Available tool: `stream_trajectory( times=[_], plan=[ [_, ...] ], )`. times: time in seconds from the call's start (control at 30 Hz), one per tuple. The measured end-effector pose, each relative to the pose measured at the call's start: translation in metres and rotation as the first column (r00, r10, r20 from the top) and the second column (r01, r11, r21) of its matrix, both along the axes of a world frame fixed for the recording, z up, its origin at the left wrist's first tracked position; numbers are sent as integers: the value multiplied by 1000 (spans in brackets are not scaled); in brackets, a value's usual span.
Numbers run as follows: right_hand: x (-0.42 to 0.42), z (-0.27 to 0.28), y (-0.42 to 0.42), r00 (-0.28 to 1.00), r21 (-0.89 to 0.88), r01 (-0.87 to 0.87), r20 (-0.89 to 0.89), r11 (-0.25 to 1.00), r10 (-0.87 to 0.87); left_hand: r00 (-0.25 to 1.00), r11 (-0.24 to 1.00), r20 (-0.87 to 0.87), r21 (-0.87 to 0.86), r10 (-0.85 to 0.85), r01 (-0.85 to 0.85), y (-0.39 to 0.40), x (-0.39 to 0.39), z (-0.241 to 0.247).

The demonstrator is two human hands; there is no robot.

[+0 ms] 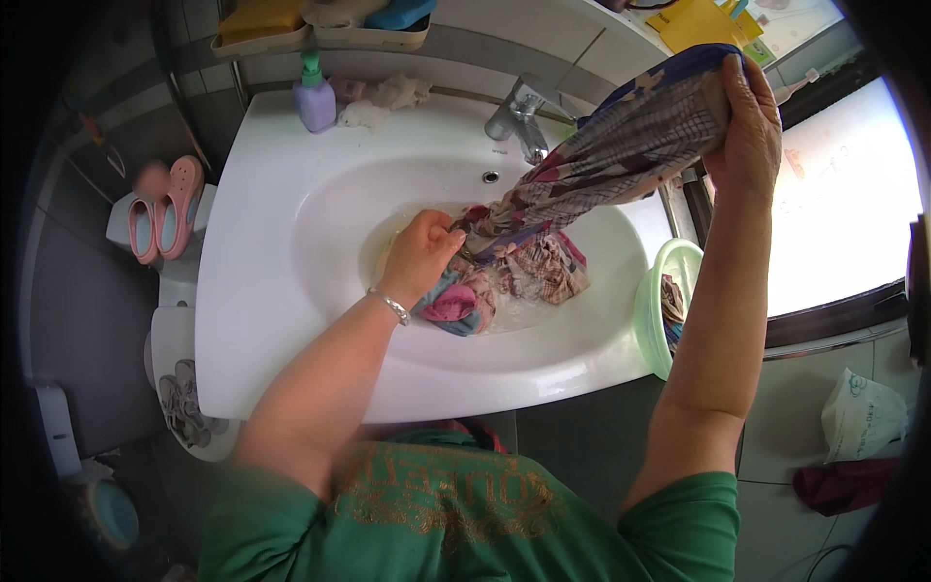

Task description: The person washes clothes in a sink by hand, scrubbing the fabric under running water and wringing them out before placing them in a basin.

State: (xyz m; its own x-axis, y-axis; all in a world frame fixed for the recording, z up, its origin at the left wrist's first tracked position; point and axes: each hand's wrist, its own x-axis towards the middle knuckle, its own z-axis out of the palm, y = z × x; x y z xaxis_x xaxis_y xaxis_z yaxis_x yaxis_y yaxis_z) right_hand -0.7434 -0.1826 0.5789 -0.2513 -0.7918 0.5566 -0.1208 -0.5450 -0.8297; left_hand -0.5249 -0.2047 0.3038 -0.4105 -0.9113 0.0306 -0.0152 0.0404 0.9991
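Note:
A patterned cloth (618, 138) of checks, florals and a blue border stretches slantwise over a white washbasin (327, 211). High at the right, my right hand (749, 116) pinches its upper end. Down in the basin my left hand (425, 251), with a silver bangle at the wrist, grips the bunched lower part. More wet fabric lies in shallow water under the cloth: a crumpled checked piece (549, 269) and a blue and pink piece (451, 304) by my left wrist. Where the stretched cloth ends among this fabric is hidden.
A chrome faucet (520, 116) rises at the basin's back. Left of it stands a purple pump bottle (315, 102). A green plastic tub (654, 313) with cloth inside sits against the basin's right end. Pink clogs (171, 211) rest on the toilet tank at left.

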Motion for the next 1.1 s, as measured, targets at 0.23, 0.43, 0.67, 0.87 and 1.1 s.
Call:
stream_trajectory(
  times=[0.23, 0.43, 0.67, 0.87, 1.1],
  plan=[
    [-1, -167, -6, 717, 405, 429, -696, 807, -31, 998, 1000, -67, -18, -22, 21, 8, -2, 9],
    [14, -242, 33, 991, 850, -44, 102, 525, -82, 991, 991, 44, -24, -127, 129, 12, -7, 18],
    [87, -135, 39, 700, 395, -395, 714, 829, -6, 997, 895, -83, -445, -4, -34, 35, -24, 41],
    [29, -88, 51, 955, 140, 63, 279, 988, -101, 979, 999, -206, -42, -3, -6, -17, 0, 85],
    [10, -44, 51, 945, -35, 325, 35, 945, -324, 988, 949, -154, -314, -16, -34, -47, 14, 218]
  ],
)
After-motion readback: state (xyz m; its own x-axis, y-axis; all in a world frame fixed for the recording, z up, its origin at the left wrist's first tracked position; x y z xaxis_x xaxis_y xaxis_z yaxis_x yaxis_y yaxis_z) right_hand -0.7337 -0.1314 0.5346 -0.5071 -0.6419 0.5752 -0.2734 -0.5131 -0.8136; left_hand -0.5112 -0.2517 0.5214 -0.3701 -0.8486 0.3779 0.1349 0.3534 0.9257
